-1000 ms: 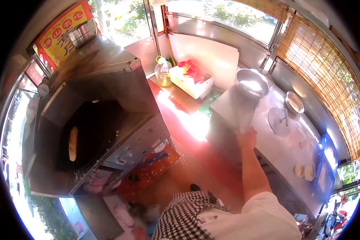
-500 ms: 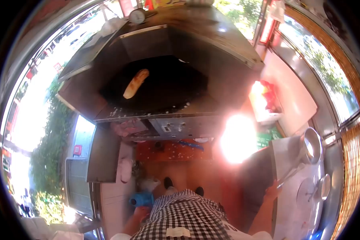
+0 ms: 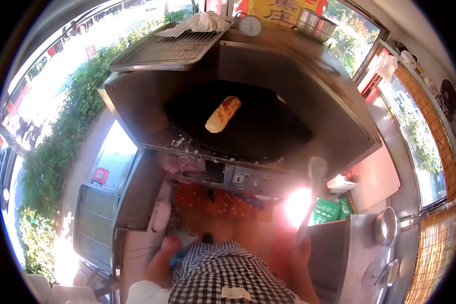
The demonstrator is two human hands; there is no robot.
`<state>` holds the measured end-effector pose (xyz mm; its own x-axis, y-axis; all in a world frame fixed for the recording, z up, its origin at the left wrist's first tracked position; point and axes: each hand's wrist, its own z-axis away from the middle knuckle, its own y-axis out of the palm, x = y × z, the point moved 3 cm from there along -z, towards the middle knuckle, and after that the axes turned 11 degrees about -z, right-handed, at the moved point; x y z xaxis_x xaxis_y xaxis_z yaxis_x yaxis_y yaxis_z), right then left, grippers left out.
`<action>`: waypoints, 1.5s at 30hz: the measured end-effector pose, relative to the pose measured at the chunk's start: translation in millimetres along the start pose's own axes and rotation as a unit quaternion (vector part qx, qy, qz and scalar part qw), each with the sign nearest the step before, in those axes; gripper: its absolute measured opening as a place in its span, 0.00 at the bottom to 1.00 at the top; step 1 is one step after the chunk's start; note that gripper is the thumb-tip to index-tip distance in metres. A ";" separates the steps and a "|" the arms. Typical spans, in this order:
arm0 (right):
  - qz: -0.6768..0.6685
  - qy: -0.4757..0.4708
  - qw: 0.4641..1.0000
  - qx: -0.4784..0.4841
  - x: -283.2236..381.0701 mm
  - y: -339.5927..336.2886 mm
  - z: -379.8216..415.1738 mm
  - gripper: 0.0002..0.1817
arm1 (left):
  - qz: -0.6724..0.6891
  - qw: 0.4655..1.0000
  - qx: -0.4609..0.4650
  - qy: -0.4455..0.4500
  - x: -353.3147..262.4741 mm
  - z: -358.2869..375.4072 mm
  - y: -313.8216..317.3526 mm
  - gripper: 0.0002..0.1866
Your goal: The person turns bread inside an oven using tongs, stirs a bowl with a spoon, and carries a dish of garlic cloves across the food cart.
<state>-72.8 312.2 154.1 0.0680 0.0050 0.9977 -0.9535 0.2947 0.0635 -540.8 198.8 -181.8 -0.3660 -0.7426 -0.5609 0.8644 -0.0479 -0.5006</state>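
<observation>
My right hand, low at the right, is closed around a long-handled tool whose pale, blurred end points up toward the griddle's front edge. At the lower left, my left hand is curled beside the checked apron. Something blue shows just under it, mostly covered, and I cannot tell whether the fingers grip it. On the round black griddle lies a browned bread roll, paler at its near end. White crumbs are scattered along the griddle's front ledge.
Metal walls surround the griddle. A wire rack on a tray, a dial scale and a steel bowl stand on top. At the right, a metal counter carries another steel bowl. Green boxes stand beyond it.
My right hand has swung left from the side counter, raising the tool toward the griddle. My left hand has moved up, covering most of the blue thing. The view has shifted; the roll stays put.
</observation>
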 end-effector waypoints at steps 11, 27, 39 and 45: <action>0.029 0.186 0.964 0.188 20.1 134.5 -52.1 0.13 | -0.521 0.826 0.036 0.211 87.6 -12.4 -54.7 0.07; -0.059 0.361 0.914 0.177 14.5 209.5 -207.2 0.16 | 0.108 0.993 -0.035 -0.011 131.0 5.7 3.1 0.04; -0.169 0.331 0.925 0.084 9.9 154.9 -148.6 0.14 | 0.107 0.990 -0.009 -0.087 100.6 15.6 -7.8 0.04; -0.018 0.352 0.915 0.196 9.3 113.7 -95.9 0.14 | 0.116 0.984 0.024 -0.137 73.8 -7.5 -6.5 0.09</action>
<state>-152.4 437.4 168.3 0.1416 0.6565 0.7409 -0.9698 -0.0582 0.2370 -576.1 149.3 -224.9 -0.0564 -0.8887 -0.4550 0.9311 0.1177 -0.3453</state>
